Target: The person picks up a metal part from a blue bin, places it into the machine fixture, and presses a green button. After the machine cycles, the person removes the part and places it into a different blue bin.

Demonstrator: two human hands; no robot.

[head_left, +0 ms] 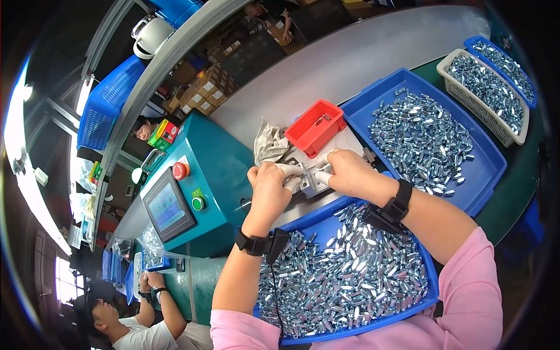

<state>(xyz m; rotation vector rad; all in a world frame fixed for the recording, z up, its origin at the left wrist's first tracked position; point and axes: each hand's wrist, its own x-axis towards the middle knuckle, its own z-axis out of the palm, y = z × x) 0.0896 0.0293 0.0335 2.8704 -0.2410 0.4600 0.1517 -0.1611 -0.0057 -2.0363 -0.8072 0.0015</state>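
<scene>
Head view: left hand (272, 182) and right hand (352, 172) at the metal block (312, 182), beyond the near blue tray (433, 281) of metal pieces (350, 274); taped fingers (289, 170) curled in, cannot tell whether gripping any. Possible pinching from crowding the block, or snagging by the loose cord (274, 291).

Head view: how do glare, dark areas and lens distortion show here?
In the head view, the long white strip light at left looks blown out; the small silvery metal pieces glint; the head view's fisheye curves the grey metal rail; the head view's corners fall to black.
</scene>
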